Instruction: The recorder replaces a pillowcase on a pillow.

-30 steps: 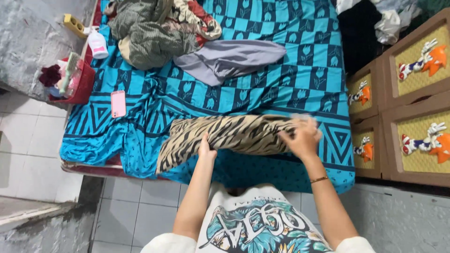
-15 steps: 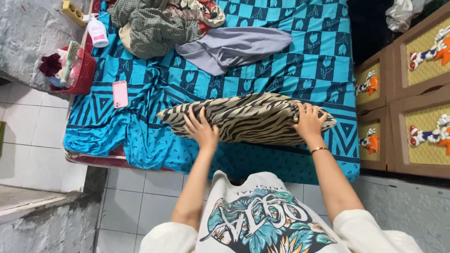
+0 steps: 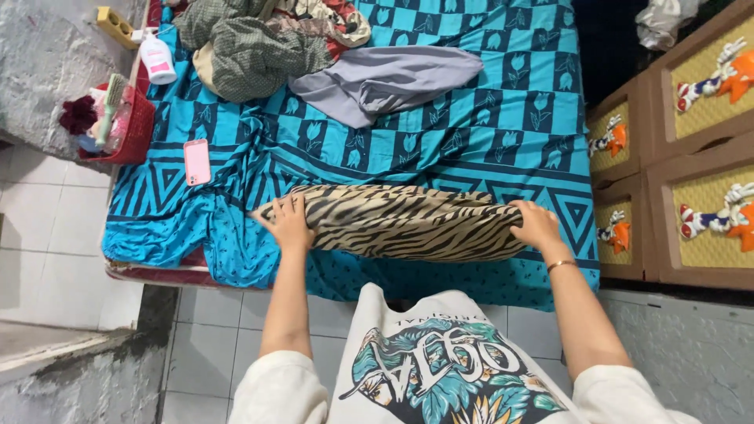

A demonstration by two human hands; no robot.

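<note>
Blue bed sheet point(image 3: 471, 133) w/ squares and leaf shapes covers the whole bed, and a person stands at the near edge, bending over it.

Left hand point(image 3: 289, 224) lies flat on the left end of a zebra-striped cloth point(image 3: 400, 220), fingers spread, pressing it down. Right hand point(image 3: 536, 225) is curled around the right end of the same cloth, gripping it. A thin gold bracelet point(image 3: 560, 265) sits on the right wrist. The striped cloth is folded into a long, flat shape. It lies across the bed near the front edge, stretched between both hands.

Farther up the bed, well apart from the hands, a grey cloth point(image 3: 385, 78) lies spread out. Just beside it, at the top left, is a pile of clothes point(image 3: 259, 43), green checked ones and some w/ red bits. A pink phone point(image 3: 196, 162) lies flat on the sheet, left of the striped cloth and not touching it.

At the left edge of the bed sits a red basket point(image 3: 137, 129) w/ a brush and other small stuff in it. A white spray bottle point(image 3: 157, 59) w/ a pink label stands just above the basket. A yellow power strip point(image 3: 114, 25) lies near the wall corner.

On the right side stand brown drawers point(image 3: 675, 173) w/ yellow fronts and orange-and-white cartoon figures on them. White floor tiles point(image 3: 47, 235) show on the left and below the bed.
</note>
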